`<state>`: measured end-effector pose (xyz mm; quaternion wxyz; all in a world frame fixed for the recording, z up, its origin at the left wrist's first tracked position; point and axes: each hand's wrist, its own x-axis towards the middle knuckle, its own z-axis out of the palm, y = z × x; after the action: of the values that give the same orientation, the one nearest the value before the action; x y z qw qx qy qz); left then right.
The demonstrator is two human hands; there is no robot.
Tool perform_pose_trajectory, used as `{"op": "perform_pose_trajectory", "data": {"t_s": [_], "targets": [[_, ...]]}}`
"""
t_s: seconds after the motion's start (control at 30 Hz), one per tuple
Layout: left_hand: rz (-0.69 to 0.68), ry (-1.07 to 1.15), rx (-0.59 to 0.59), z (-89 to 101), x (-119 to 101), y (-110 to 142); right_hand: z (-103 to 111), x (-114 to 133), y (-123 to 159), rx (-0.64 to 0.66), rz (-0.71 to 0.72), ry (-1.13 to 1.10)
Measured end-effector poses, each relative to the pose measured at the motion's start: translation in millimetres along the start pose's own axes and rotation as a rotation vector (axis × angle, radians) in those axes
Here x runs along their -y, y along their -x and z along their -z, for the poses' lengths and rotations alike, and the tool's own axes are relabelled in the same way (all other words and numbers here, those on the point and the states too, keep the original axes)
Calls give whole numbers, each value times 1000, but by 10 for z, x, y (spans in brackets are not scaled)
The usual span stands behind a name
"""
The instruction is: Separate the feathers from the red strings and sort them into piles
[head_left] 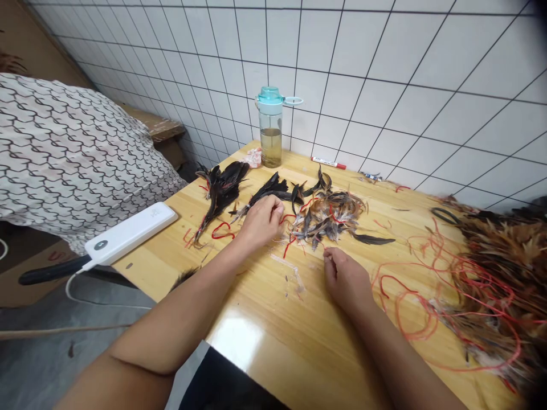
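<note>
My left hand [261, 222] is closed in a pinch over the table, right beside a bundle of black feathers [271, 188]. What its fingertips hold, if anything, is hidden. Lower and to the right, my right hand [348, 280] is also closed, thumb against the curled fingers. A thin pinkish strand seems to show near its fingertips, but I cannot make out what is pinched. Just beyond both hands lies a loose heap of grey and brown feathers [331, 216] mixed with bits of red thread. Another black feather bundle [222, 191] rests farther left.
Tangled red thread [404, 336] and a large pile of brown feathers [508, 250] cover the table's right side. A water bottle [270, 136] and a red-capped marker [328, 163] are near the tiled wall. A white power bank [132, 233] with a cable lies at the left edge.
</note>
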<state>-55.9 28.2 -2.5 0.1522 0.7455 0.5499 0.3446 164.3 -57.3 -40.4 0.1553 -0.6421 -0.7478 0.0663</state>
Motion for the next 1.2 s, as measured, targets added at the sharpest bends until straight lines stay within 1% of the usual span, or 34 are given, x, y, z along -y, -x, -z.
{"op": "perform_pose_trajectory", "data": {"t_s": [0.07, 0.17, 0.23, 0.3, 0.4, 0.5, 0.6, 0.7, 0.8, 0.87, 0.97, 1.2], "targets": [[-27, 3, 25, 11, 11, -1, -14, -4, 8, -31, -22, -62], [-114, -53, 109, -10, 59, 10, -31, -12, 11, -86, -52, -130], [-167, -116, 154, -59, 97, 24, -42, -17, 6, -119, -60, -157], [-208, -159, 162, -131, 126, 37, -52, -21, -1, -142, -63, -174], [-265, -186, 145, -243, 144, 43, -63, -21, -9, -154, -68, -191], [-309, -190, 109, -289, 126, 33, -66, -13, -12, -152, -51, -191], [-377, -171, 45, -242, 57, 35, -60, 1, -9, -187, -7, -188], [-502, -149, -17, -160, -58, 76, -48, 21, 2, -239, 39, -179], [-622, -146, -29, -116, -176, 137, -32, 37, 19, -264, 71, -175], [-671, -159, -16, -115, -237, 170, -22, 43, 30, -263, 104, -193], [-693, -185, 28, -130, -290, 196, -11, 45, 41, -234, 137, -241], [-649, -189, 201, -145, -351, 229, -28, 59, 23, -129, 129, -403]]}}
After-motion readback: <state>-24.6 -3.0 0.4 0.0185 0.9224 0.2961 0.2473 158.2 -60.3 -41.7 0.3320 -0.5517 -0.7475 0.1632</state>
